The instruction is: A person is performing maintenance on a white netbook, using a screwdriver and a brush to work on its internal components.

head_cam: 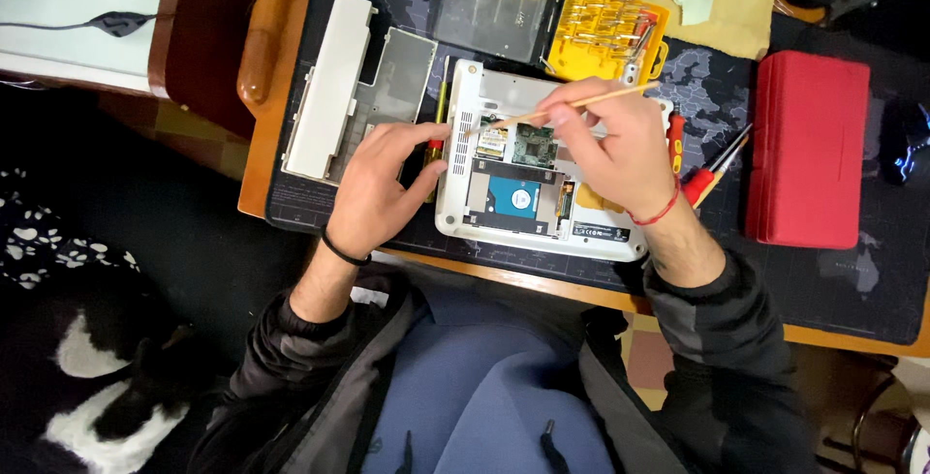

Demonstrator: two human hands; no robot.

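Head view: right hand (620,150) pinches a thin wooden stick (562,108), its tip over the opened white laptop (465,213) on the table; left hand (383,183), fingers loosely curled, steadies the laptop's left edge.

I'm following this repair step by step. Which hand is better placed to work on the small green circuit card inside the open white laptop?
Probably the right hand: it holds the thin wooden stick slanting down toward the green card. The left hand rests on the laptop edge, steadying it.
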